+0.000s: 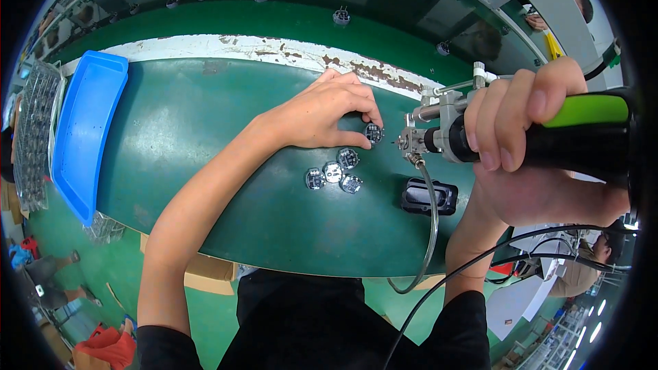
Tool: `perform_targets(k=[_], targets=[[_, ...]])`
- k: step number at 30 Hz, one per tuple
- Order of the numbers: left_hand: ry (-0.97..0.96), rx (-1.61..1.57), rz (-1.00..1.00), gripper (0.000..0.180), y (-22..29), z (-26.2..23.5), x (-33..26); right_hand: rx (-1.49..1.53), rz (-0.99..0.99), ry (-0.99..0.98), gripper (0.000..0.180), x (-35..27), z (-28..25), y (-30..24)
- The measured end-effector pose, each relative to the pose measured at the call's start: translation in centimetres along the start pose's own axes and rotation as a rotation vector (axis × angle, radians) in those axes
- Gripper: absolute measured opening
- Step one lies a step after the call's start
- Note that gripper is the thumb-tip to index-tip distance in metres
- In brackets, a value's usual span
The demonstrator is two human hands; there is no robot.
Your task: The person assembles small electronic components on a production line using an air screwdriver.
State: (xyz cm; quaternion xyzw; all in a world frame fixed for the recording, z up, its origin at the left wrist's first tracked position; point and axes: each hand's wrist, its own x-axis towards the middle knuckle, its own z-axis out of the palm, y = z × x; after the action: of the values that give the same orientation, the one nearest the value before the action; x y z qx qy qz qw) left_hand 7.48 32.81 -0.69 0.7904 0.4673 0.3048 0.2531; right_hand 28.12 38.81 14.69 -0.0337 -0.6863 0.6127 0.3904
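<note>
My left hand [327,111] pinches a small round component [373,134] with dark and silver parts between thumb and fingers, close to the green table top. My right hand [524,130] is wrapped round the black and green handle of an electric screwdriver [582,130]. Its metal nose [410,141], fed by a clear hose [432,212], points left at the held component, a small gap between them. Just below my left hand lie several similar round components [333,172] in a cluster. A black oblong tray [430,196] with a pale inside sits under the screwdriver, beside the hose.
A blue plastic bin [89,137] stands at the table's left end, beside stacked clear trays [38,137]. Past the worn white rail [260,48], a green conveyor belt [295,17] carries spaced round parts. Black cables [466,270] hang at the right, where other people work.
</note>
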Motion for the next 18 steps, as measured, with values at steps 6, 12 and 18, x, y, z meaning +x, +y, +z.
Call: perform_targets(k=[6,12,18], targets=[[-0.003,-0.002,-0.006,0.032,0.1,-0.1,0.1,-0.055,-0.044,-0.023,0.096,0.2,0.3,0.1],[0.000,-0.008,0.009,0.030,0.2,0.0,0.5,-0.125,-0.086,-0.044,0.100,0.3,0.9,-0.1],[-0.001,0.008,-0.009,0.031,0.0,-0.1,0.0,-0.080,-0.056,0.027,0.102,0.5,2.0,0.8]])
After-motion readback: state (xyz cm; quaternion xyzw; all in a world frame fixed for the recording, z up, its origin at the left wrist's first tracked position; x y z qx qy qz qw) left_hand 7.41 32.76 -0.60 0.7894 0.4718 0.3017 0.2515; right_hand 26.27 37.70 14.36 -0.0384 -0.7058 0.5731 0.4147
